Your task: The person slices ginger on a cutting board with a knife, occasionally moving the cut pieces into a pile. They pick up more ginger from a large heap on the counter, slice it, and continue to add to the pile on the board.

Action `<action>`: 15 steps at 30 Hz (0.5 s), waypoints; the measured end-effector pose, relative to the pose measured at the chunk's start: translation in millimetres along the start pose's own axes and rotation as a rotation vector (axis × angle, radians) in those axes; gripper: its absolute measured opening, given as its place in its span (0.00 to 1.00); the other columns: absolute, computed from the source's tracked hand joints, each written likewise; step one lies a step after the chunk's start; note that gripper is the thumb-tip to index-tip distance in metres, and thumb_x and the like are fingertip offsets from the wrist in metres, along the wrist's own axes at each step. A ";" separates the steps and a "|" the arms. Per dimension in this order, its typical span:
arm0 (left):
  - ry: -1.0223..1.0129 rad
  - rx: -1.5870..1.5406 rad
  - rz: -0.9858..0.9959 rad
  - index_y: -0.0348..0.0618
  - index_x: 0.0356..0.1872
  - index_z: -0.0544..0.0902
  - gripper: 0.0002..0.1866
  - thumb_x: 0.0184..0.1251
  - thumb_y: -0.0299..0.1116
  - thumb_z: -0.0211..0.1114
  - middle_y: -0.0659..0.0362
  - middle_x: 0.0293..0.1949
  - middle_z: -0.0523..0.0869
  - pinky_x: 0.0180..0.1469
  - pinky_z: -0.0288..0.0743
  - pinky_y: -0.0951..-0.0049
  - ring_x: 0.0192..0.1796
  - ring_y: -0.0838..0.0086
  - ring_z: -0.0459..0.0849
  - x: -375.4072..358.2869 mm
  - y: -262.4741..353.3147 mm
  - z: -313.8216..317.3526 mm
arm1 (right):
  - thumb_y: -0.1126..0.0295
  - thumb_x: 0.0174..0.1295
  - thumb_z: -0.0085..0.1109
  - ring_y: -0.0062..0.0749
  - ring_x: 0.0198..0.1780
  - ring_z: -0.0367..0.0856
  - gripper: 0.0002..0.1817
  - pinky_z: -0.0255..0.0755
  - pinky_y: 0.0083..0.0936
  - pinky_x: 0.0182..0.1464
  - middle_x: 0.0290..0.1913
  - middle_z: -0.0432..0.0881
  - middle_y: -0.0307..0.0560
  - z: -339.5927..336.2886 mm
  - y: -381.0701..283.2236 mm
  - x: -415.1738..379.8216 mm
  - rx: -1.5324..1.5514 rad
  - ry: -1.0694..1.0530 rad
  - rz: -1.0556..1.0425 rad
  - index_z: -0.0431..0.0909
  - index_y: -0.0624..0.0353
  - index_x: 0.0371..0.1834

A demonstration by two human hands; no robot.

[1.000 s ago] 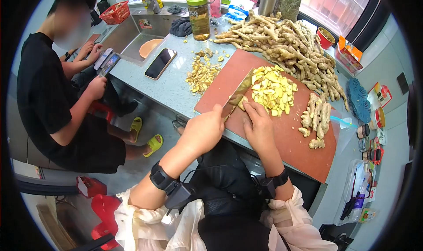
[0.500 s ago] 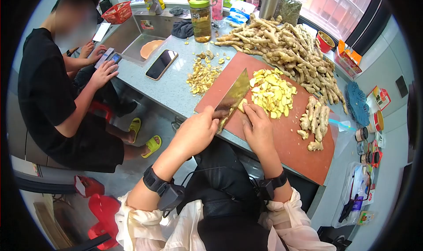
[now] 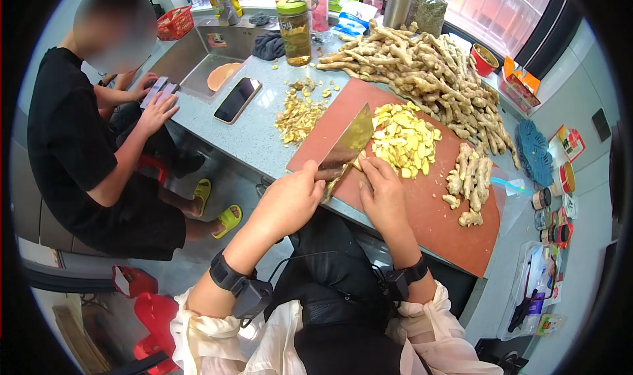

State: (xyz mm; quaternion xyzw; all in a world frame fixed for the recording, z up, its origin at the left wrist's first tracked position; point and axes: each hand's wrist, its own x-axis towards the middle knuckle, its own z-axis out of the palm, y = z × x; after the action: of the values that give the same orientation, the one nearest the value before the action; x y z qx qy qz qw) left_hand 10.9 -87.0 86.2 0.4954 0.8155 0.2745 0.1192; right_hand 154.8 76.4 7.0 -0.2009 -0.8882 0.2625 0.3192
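My left hand [image 3: 295, 200] is wrapped round the handle of a cleaver [image 3: 348, 141], whose broad blade stands tilted over the reddish-brown cutting board [image 3: 402, 207]. Against the blade's right side, my right hand [image 3: 384, 192] pinches a small piece of ginger [image 3: 358, 162], mostly hidden by the fingers. Just beyond it lies a heap of yellow ginger slices [image 3: 403, 138]. Several whole ginger roots [image 3: 470, 177] rest on the board's right part. Scraps of ginger peel [image 3: 301, 115] are scattered on the counter left of the board.
A large pile of unpeeled ginger [image 3: 428, 78] covers the counter behind the board. A phone [image 3: 237, 101], a green-lidded bottle [image 3: 295, 32] and a sink [image 3: 198, 72] are to the left. Another person [image 3: 86, 138] sits beside the counter, holding a device. Jars [image 3: 542, 198] stand at right.
The view has shifted slightly. Both hands stay at the blade, my right fingers a little closer to it. The seated person's head has leaned right and their device has tilted.
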 end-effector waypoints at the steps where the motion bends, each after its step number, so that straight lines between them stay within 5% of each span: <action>1: -0.051 -0.027 -0.056 0.36 0.45 0.69 0.13 0.80 0.37 0.57 0.39 0.29 0.84 0.41 0.76 0.46 0.34 0.43 0.87 0.5 3.9 -4.3 | 0.81 0.59 0.63 0.52 0.57 0.83 0.26 0.78 0.42 0.59 0.58 0.82 0.52 -0.8 -0.9 0.0 0.004 0.001 0.000 0.82 0.61 0.63; 15: -0.083 -0.108 -0.121 0.37 0.52 0.73 0.11 0.79 0.33 0.57 0.44 0.28 0.87 0.33 0.79 0.55 0.24 0.53 0.86 1.0 1.5 -2.8 | 0.82 0.58 0.64 0.54 0.58 0.84 0.26 0.79 0.40 0.60 0.58 0.83 0.56 -1.5 -0.9 -0.1 0.020 0.006 -0.001 0.82 0.64 0.63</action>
State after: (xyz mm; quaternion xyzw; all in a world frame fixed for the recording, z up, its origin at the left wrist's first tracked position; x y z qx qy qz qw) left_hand 10.2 -86.5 89.4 0.4491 0.8222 0.2898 0.1957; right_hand 155.7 76.2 8.5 -0.1982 -0.8847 0.2706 0.3239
